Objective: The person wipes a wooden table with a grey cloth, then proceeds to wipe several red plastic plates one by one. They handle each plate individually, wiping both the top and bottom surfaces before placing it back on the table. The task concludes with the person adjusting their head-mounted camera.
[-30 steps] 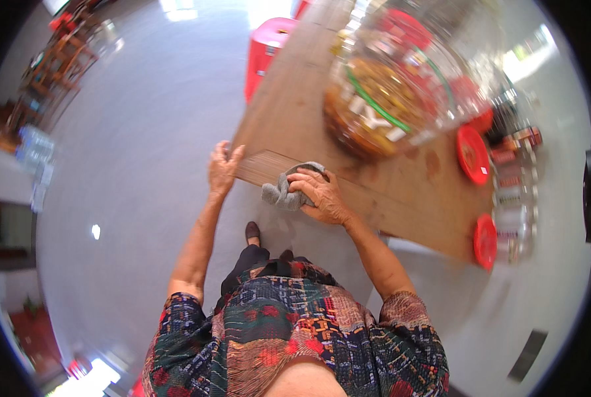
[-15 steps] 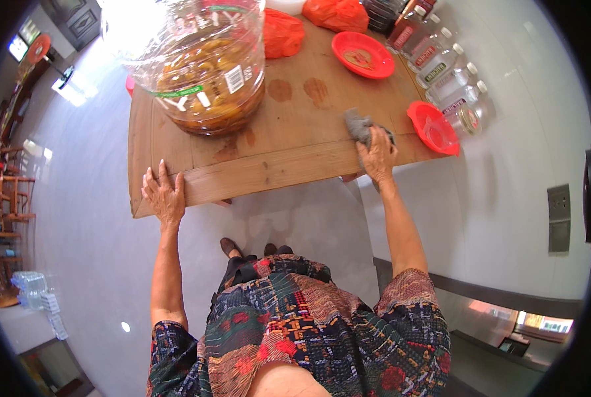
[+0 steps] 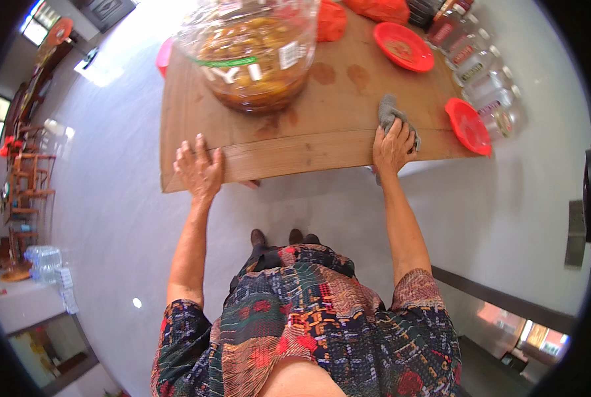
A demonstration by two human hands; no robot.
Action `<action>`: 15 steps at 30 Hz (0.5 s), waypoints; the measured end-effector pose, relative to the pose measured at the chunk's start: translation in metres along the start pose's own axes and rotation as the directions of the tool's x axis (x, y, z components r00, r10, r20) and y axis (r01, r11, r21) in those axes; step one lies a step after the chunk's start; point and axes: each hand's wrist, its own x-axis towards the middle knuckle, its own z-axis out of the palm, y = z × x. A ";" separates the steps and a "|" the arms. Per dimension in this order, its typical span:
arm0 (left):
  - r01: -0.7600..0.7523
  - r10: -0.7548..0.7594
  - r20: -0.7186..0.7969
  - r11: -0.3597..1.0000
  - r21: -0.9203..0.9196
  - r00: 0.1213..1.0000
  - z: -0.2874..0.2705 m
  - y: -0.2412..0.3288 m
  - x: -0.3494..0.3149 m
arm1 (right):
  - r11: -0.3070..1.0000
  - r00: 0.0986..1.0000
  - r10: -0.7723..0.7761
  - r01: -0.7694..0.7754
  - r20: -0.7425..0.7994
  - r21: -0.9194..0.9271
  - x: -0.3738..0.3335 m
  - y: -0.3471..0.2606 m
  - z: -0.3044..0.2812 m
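My left hand (image 3: 199,169) lies flat on the near left edge of a wooden table (image 3: 242,155), fingers spread and holding nothing. At the right part of the same edge, my right hand (image 3: 394,151) presses a crumpled grey cloth (image 3: 388,109) onto the tabletop, its fingers closed over it. Part of the cloth hangs below the edge beside my wrist. Between and beyond my hands stands a large clear plastic jar (image 3: 259,83), partly filled with yellow-brown pieces in dark liquid. Dark wet-looking stains (image 3: 323,73) mark the wood beside it.
A red plate (image 3: 404,47) sits at the far right, and a red basin (image 3: 468,126) by the right edge. Several clear bottles (image 3: 480,69) line the wall side. Red plastic bags (image 3: 332,20) lie at the back. Wooden chairs (image 3: 34,172) stand far left.
The view has shifted, so the table and jar appear farther right and higher. My right hand stays on the cloth near the edge; my left hand still rests by the left corner.
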 end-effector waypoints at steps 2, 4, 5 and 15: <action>-0.002 0.002 0.019 1.000 0.004 1.000 0.001 -0.002 -0.002 | 0.989 0.989 -0.143 0.144 -0.019 0.044 -0.029 -0.034 0.001; -0.061 0.063 0.045 0.998 -0.033 0.997 0.003 -0.008 -0.004 | 0.952 0.956 -0.284 0.290 -0.071 0.092 -0.057 -0.067 0.000; -0.086 0.091 0.058 0.993 -0.082 0.994 0.004 -0.014 -0.004 | 0.929 0.941 -0.334 0.339 -0.056 0.148 -0.070 -0.086 -0.003; 0.411 -0.321 0.274 0.522 -0.748 0.906 0.029 -0.079 -0.006 | 0.527 0.638 -0.760 0.716 -0.123 0.458 -0.145 -0.204 -0.006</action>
